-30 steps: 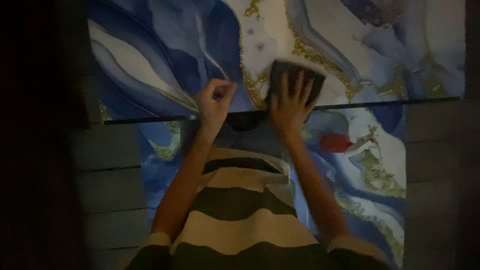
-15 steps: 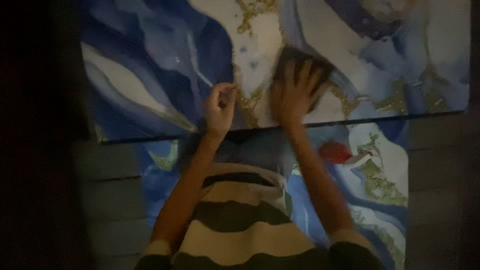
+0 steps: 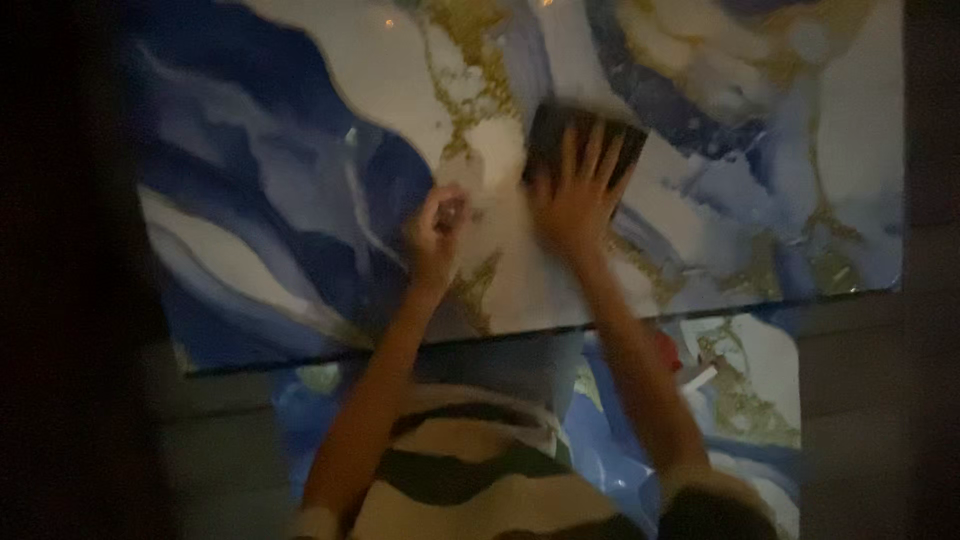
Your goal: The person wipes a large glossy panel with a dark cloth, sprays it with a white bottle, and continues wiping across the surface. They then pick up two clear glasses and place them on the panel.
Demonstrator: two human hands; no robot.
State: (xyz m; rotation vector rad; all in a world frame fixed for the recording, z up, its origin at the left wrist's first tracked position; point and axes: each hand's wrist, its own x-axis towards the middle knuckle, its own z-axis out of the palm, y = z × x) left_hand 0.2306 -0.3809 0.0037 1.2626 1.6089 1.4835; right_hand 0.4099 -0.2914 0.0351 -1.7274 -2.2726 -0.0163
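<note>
While the right hand (image 3: 580,195) lies flat with fingers spread on a dark rectangular pad (image 3: 585,140), nothing is clasped; the pad shows past the fingertips at 12 o'clock, its lower part covered by the palm. At 9 o'clock, near it, the left hand (image 3: 438,232) is curled with fingertips pinched on the surface; whether they grip anything I cannot tell. Both press on a glossy marbled panel (image 3: 300,200), blue and white with gold veins. At 6 o'clock is a striped shirt (image 3: 470,480).
</note>
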